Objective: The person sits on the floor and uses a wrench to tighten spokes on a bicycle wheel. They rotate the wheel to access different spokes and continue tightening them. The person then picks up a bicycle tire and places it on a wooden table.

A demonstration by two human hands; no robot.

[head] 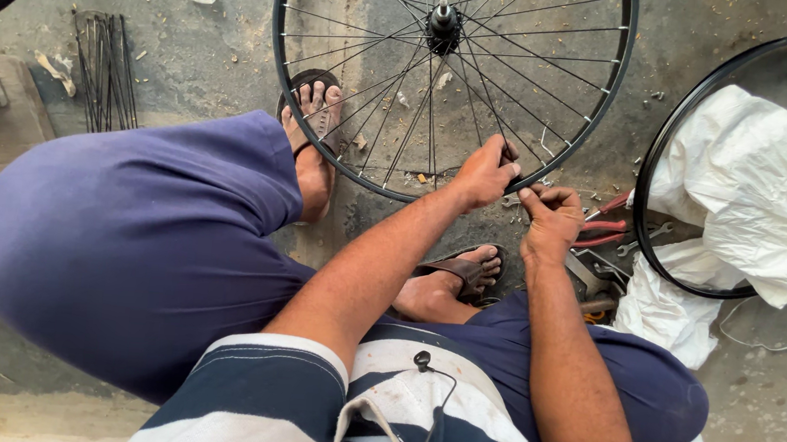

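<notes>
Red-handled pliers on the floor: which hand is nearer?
Right. The right hand is just left of the red-handled pliers, almost beside them. The left hand is farther left, gripping the wheel rim.

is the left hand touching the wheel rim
Touching. In the head view, the left hand grips the spoked wheel at its lower rim, fingers curled over rim and spokes. The right hand sits just beside it.

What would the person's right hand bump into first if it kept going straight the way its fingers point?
Most likely the black rim of the spoked bicycle wheel: the right hand sits just below it, fingertips pinched and aimed up-left at it, beside the left hand. Depth is hard to judge.
</notes>
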